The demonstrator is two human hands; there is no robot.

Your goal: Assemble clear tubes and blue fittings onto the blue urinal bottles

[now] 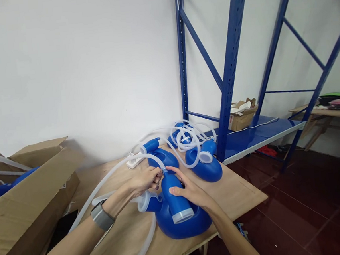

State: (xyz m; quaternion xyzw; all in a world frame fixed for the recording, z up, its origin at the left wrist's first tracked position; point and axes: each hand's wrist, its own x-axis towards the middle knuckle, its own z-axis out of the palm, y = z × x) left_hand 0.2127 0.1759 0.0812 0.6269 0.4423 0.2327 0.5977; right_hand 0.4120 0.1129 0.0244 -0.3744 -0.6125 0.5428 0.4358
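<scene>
A blue plastic bottle-shaped vessel [183,222] lies on the wooden table [242,192] in front of me. A blue funnel piece [175,197] with a pale rim rests on top of it. My right hand [191,189] wraps its fingers around that funnel. My left hand [146,178], with a grey watch on the wrist, pinches the clear flexible tube [111,175] where it joins the funnel's narrow top. The tube arcs away to the left.
Two more blue vessels [205,162] with coiled clear tubing [189,135] lie further back on the table beside a white power strip [134,162]. An open cardboard box [23,201] stands at the left. Blue metal shelving [230,69] rises at the right.
</scene>
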